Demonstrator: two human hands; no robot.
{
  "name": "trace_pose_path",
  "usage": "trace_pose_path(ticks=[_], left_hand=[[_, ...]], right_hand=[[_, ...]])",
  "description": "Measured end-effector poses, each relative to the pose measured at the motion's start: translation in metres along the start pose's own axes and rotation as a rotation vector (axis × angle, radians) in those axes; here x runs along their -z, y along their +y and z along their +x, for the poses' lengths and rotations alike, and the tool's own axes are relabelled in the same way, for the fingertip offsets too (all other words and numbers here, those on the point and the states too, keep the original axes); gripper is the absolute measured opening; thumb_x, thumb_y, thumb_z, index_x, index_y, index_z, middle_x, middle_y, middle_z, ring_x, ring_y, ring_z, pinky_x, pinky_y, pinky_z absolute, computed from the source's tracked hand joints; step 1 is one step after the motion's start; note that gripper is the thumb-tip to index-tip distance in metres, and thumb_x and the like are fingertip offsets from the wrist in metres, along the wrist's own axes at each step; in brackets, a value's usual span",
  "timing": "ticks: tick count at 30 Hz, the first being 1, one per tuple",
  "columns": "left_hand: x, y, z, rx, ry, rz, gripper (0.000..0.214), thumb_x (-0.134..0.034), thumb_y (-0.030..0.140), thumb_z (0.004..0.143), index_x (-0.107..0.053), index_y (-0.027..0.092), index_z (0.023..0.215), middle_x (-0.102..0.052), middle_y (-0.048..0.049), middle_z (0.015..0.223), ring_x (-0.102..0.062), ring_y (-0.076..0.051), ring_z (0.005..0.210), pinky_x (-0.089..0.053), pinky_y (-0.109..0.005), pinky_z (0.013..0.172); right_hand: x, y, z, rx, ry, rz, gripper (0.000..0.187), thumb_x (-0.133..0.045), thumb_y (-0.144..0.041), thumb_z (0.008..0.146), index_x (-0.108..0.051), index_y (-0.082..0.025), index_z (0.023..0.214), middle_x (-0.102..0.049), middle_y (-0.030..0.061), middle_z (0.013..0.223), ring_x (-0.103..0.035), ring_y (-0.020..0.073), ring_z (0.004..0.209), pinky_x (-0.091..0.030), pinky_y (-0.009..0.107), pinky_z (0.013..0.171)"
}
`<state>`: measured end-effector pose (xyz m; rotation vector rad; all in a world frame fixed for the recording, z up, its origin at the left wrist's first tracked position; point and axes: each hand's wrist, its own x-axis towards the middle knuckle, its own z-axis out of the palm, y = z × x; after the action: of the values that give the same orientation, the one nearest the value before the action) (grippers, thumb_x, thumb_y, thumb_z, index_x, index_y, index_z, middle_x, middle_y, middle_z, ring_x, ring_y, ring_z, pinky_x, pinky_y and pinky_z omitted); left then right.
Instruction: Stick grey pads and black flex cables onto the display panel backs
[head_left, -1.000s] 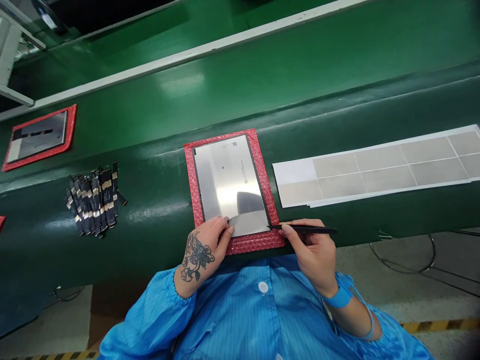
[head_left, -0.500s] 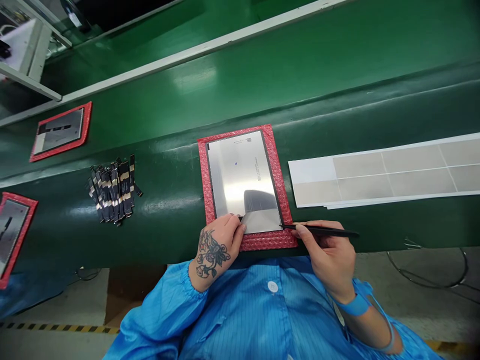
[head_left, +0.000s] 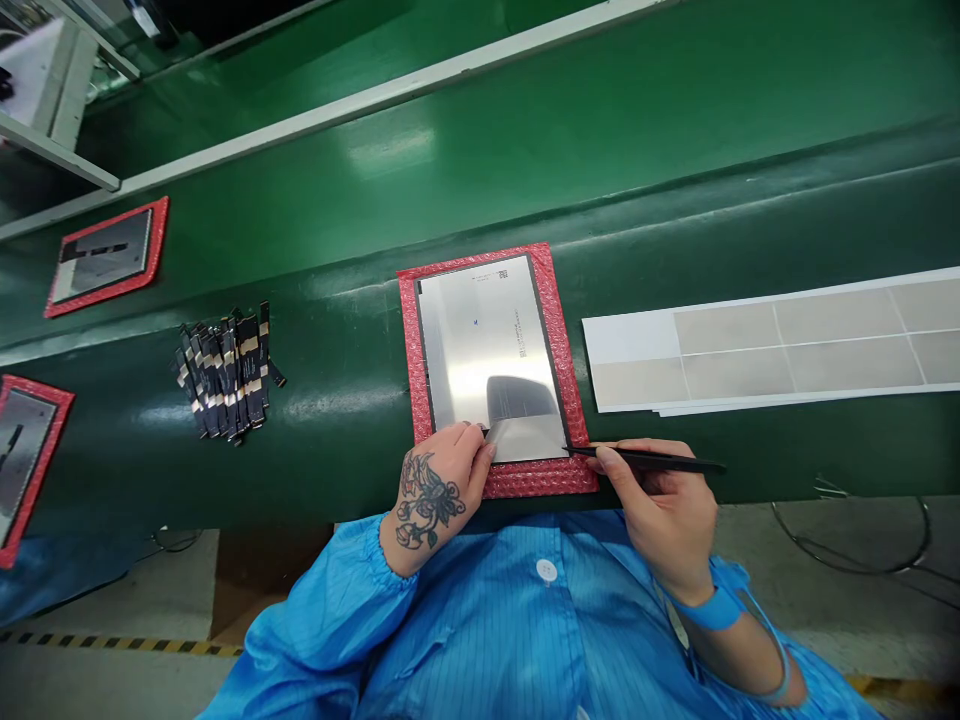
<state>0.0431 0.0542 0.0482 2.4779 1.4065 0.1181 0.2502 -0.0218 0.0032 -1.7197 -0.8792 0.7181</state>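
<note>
Silver panel (head_left: 487,350) on red bubble mat (head_left: 559,330), near edge of green surface (head_left: 337,350); grey strip (head_left: 529,438) across its near end. Left hand (head_left: 439,490): fingers pinched on strip's left end. Right hand (head_left: 660,505): fingers clamped on black tweezers (head_left: 652,461), tip at panel's near right corner.

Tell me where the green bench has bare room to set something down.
Bare green lies between the flex strips and the red mat, and beyond the mat. Crowded: the mat's near edge, with the left hand, right hand and tweezers.
</note>
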Motion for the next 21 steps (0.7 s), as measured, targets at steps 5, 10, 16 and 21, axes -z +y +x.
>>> trace_pose_path(ticks=[5, 10, 16, 21], left_hand=[[-0.0001, 0.0004, 0.0002, 0.001, -0.008, 0.007, 0.026, -0.044, 0.026, 0.1, -0.054, 0.021, 0.076, -0.057, 0.0003, 0.066, -0.056, -0.015, 0.063, -0.04, -0.025, 0.059], [-0.0004, -0.0012, 0.0012, 0.002, -0.009, 0.008, 0.029, -0.041, 0.027, 0.1, -0.055, 0.02, 0.075, -0.055, 0.0002, 0.064, -0.054, -0.015, 0.06, -0.039, -0.026, 0.058], [0.0034, -0.0022, 0.0028, 0.019, -0.05, -0.047, 0.024, -0.043, 0.026, 0.098, -0.056, 0.021, 0.078, -0.056, 0.0, 0.066, -0.054, -0.015, 0.061, -0.038, -0.025, 0.059], [0.0047, -0.0034, 0.0042, 0.022, -0.064, -0.087, 0.024, -0.044, 0.025, 0.097, -0.055, 0.02, 0.077, -0.054, 0.0006, 0.065, -0.054, -0.015, 0.061, -0.038, -0.025, 0.059]], right_hand=[[-0.0003, -0.0028, 0.0003, -0.011, 0.012, -0.022, 0.032, -0.075, -0.053, 0.081, -0.066, -0.023, 0.087, -0.074, 0.0057, 0.081, -0.072, 0.0249, 0.073, -0.06, 0.038, 0.066], [-0.0012, -0.0024, 0.0008, -0.008, 0.017, -0.019, 0.035, -0.074, -0.057, 0.08, -0.067, -0.023, 0.086, -0.074, 0.0056, 0.08, -0.072, 0.025, 0.071, -0.061, 0.039, 0.066], [-0.001, -0.0033, 0.0012, 0.006, 0.008, -0.019, 0.032, -0.073, -0.055, 0.082, -0.068, -0.024, 0.087, -0.074, 0.005, 0.081, -0.072, 0.024, 0.071, -0.061, 0.038, 0.066], [-0.0007, -0.0059, 0.0013, -0.008, 0.007, -0.027, 0.032, -0.073, -0.055, 0.081, -0.067, -0.024, 0.086, -0.074, 0.0048, 0.079, -0.073, 0.025, 0.072, -0.061, 0.039, 0.067]])
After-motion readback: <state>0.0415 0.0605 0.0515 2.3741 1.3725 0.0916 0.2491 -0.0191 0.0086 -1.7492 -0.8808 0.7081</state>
